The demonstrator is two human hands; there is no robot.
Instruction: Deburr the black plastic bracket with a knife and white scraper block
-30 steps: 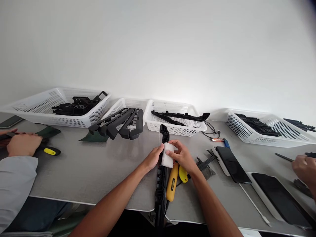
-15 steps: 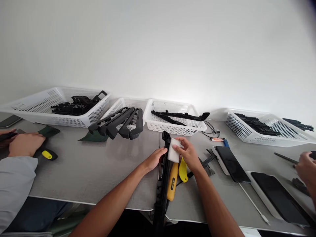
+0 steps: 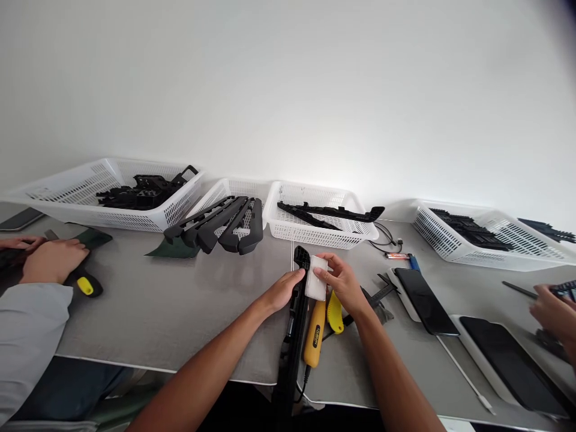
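Observation:
My left hand [image 3: 284, 289] is closed on a long black plastic part [image 3: 292, 336], thumb on its upper section. The part stands lengthwise toward me, its lower end past the table's front edge. In my right hand [image 3: 342, 281] is a small white block [image 3: 317, 278], pinched between thumb and fingers beside the part's upper end. Just below the block lies a yellow-handled tool [image 3: 314, 336] with a black cord. A bright yellow curved piece [image 3: 335, 312] and black calipers [image 3: 382, 291] rest to its right, partly behind my right hand and wrist.
White baskets with black parts [image 3: 315, 233] line the wall. Two dark-screened phones [image 3: 427, 301] and a white cable [image 3: 465, 375] lie at right. At left a person's hand [image 3: 56, 261] is near a yellow-and-black handle [image 3: 87, 285]; another person's hand [image 3: 554, 312] is at far right.
The long black part has shifted slightly, its lower end further left and its top a little lower. Both my hands keep their hold. The hand at far right has moved left.

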